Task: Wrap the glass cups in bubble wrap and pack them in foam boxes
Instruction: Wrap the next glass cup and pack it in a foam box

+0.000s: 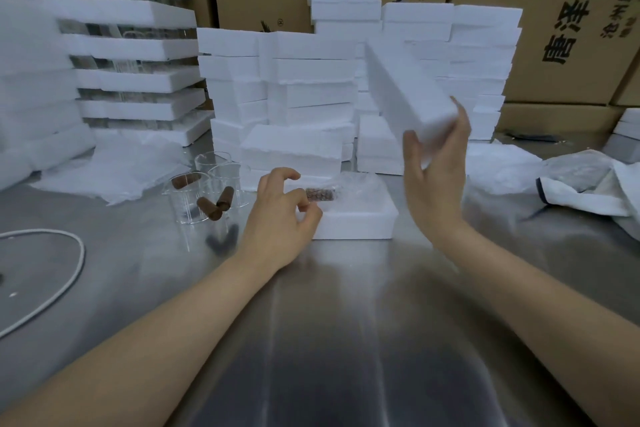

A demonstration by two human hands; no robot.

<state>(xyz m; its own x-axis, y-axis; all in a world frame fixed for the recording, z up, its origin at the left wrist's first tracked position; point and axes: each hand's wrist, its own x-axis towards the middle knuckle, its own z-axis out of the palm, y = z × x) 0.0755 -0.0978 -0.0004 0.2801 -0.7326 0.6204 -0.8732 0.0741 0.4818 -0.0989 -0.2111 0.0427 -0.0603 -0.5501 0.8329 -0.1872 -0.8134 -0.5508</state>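
Right hand [437, 180]: raised above the tabletop [346, 322], its fingers [463, 123] spread moderately wide and clamped on the near end of a foam lid [407, 94], with the thumb on the left face and the other fingers on the right. The lid is held clear of everything, tilted, its far end pointing up and away toward the foam stacks [311, 80]. Left hand [281, 218]: low, at the near left corner of the open foam box [356, 222], fingers curled inward with thumb and forefinger close together at the box rim. They touch the foam, but whether they pinch the wall cannot be told. The box sits flat on the tabletop, directly below and left of the lifted lid. Inside it lies a wrapped cup [322, 194] on its side, its brown part showing through the bubble wrap, toward the left half of the box. Unwrapped glass cups [207, 192] with brown handles stand grouped just left of the left hand, apart from the box. A white cord [78, 253] loops at the far left; a crumpled cloth [588, 191] lies at the right. Printed cartons [554, 28] stand behind the stacks.
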